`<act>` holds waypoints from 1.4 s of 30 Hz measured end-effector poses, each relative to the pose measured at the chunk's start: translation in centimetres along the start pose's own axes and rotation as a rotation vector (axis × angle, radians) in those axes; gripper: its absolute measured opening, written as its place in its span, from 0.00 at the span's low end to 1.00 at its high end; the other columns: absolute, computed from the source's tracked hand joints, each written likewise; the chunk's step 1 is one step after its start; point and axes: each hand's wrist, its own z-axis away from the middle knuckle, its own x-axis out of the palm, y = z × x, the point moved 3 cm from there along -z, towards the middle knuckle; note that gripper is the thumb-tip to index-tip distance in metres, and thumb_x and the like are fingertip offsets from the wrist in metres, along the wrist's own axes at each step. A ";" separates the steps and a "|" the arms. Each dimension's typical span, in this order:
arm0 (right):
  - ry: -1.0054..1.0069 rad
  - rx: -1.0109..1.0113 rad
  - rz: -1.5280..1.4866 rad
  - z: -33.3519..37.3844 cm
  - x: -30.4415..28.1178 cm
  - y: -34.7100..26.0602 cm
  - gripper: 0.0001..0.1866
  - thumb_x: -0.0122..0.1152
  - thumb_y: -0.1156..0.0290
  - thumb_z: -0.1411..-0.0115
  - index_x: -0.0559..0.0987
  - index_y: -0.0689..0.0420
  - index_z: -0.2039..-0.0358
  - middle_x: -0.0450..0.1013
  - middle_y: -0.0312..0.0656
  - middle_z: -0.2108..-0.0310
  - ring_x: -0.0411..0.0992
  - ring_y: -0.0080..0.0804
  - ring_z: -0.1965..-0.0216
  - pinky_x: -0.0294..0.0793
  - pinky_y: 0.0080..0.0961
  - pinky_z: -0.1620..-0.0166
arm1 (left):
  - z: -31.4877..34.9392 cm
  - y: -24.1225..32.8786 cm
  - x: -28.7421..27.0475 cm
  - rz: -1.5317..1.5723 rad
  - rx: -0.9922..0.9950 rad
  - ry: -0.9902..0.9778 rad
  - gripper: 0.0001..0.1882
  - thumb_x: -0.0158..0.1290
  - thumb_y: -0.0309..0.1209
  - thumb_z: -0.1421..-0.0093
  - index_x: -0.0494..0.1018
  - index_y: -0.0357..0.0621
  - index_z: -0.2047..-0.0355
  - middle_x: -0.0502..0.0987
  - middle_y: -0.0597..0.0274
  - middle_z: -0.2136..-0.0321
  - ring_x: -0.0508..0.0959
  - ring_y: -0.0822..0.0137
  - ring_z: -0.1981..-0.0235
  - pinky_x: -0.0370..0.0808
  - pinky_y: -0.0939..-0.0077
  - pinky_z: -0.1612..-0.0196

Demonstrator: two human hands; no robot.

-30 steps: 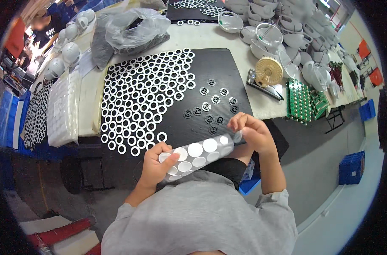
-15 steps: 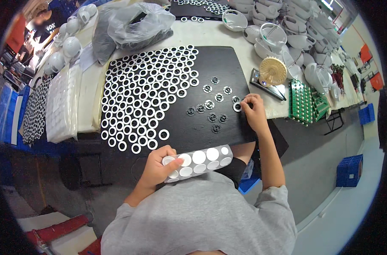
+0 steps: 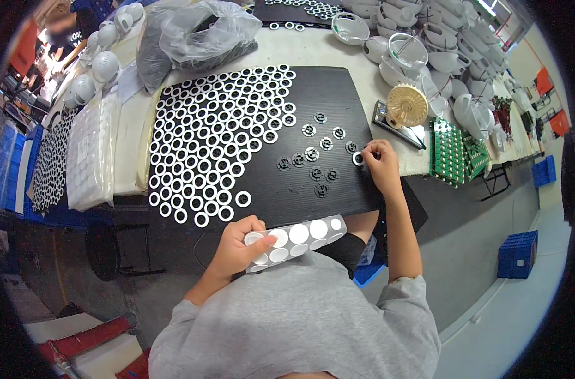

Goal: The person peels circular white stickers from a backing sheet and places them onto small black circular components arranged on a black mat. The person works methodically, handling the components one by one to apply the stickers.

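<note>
My left hand (image 3: 238, 247) is closed round a roll of clear film with round white stickers (image 3: 299, 234), held in front of my body below the board's near edge. The thumb presses on one sticker. At the right edge of the black board (image 3: 268, 183), my right hand (image 3: 383, 165) pinches a white ring (image 3: 354, 159) between thumb and fingertips. Beside that ring lies a small round black part (image 3: 352, 147). Several more loose black parts (image 3: 316, 173) are scattered to its left. Rows of white rings with dark centres (image 3: 205, 133) cover the board's left side.
Beyond the board's right edge stand a beige fan-shaped piece (image 3: 407, 106) and green circuit boards (image 3: 447, 151). White plastic housings (image 3: 407, 54) are heaped at the far right. A clear bag (image 3: 205, 38) lies at the back, and a wrapped white stack (image 3: 91, 158) sits at the left.
My right hand and the white ring have shifted slightly to the right. The left hand and sticker roll have barely moved.
</note>
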 end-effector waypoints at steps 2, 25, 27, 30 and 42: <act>-0.004 0.013 0.013 0.0 0.0 0.0 0.05 0.55 0.75 0.55 0.72 0.65 0.80 0.67 0.45 0.72 0.66 0.34 0.69 0.65 0.23 0.62 | 0.0 0.0 0.0 -0.026 0.002 -0.005 0.09 0.53 0.27 0.50 0.64 0.41 0.82 0.65 0.72 0.85 0.61 0.84 0.83 0.56 0.87 0.81; -0.525 -0.342 -0.139 8.0 0.8 -11.7 0.10 0.59 0.73 0.55 0.74 0.58 0.70 0.70 0.40 0.73 0.68 0.35 0.68 0.65 0.27 0.65 | -0.5 0.5 0.6 -0.068 0.057 0.007 0.08 0.54 0.26 0.50 0.67 0.40 0.81 0.67 0.72 0.85 0.62 0.85 0.83 0.58 0.88 0.81; -0.522 -0.264 -0.173 8.3 1.4 -10.9 0.09 0.58 0.73 0.54 0.74 0.58 0.70 0.69 0.40 0.74 0.68 0.34 0.69 0.65 0.25 0.68 | -0.5 0.5 0.8 -0.083 0.062 0.015 0.08 0.54 0.24 0.51 0.66 0.40 0.81 0.66 0.70 0.86 0.62 0.83 0.84 0.56 0.87 0.82; -0.548 -0.171 -0.236 8.8 1.6 -10.6 0.07 0.56 0.74 0.52 0.73 0.60 0.71 0.67 0.39 0.73 0.67 0.28 0.73 0.66 0.21 0.74 | -0.4 0.5 0.8 -0.087 0.062 0.027 0.08 0.53 0.24 0.51 0.65 0.40 0.82 0.66 0.69 0.86 0.61 0.83 0.85 0.55 0.86 0.83; -0.379 -0.388 -0.094 9.3 1.4 -10.7 0.07 0.58 0.78 0.55 0.72 0.60 0.73 0.69 0.41 0.76 0.68 0.32 0.75 0.66 0.22 0.74 | -0.7 -0.3 0.5 -0.034 -0.006 0.052 0.07 0.53 0.27 0.49 0.67 0.40 0.80 0.68 0.72 0.84 0.63 0.84 0.82 0.59 0.89 0.81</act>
